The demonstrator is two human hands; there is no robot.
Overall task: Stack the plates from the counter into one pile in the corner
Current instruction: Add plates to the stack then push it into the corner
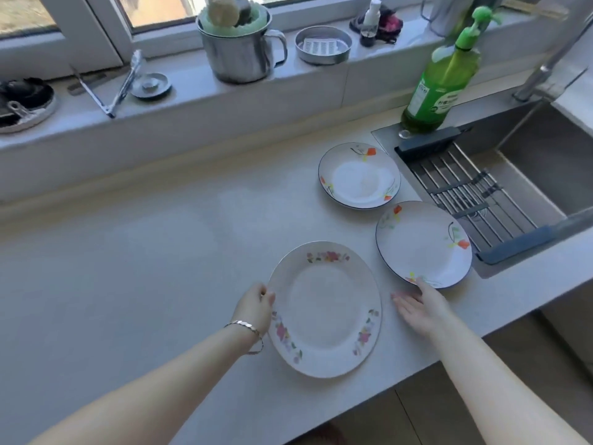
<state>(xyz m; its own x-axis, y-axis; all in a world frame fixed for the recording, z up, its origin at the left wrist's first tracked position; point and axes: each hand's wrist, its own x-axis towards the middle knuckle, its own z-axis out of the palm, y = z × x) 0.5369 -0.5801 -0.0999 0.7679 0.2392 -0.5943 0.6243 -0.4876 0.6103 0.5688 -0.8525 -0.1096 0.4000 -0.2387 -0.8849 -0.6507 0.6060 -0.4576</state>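
Three white plates lie on the pale counter. Nearest me is a large pink-flowered plate; my left hand grips its left rim, fingers curled over the edge. To its right sits a blue-rimmed plate with orange flowers. My right hand rests flat with fingers apart on the counter, between these two plates, touching the near edge of the blue-rimmed one. A second blue-rimmed plate lies further back, beside the sink.
A sink with a metal drain rack is at the right, a green soap bottle at its back corner. The window sill holds a steel mug, a tin, tongs and small items.
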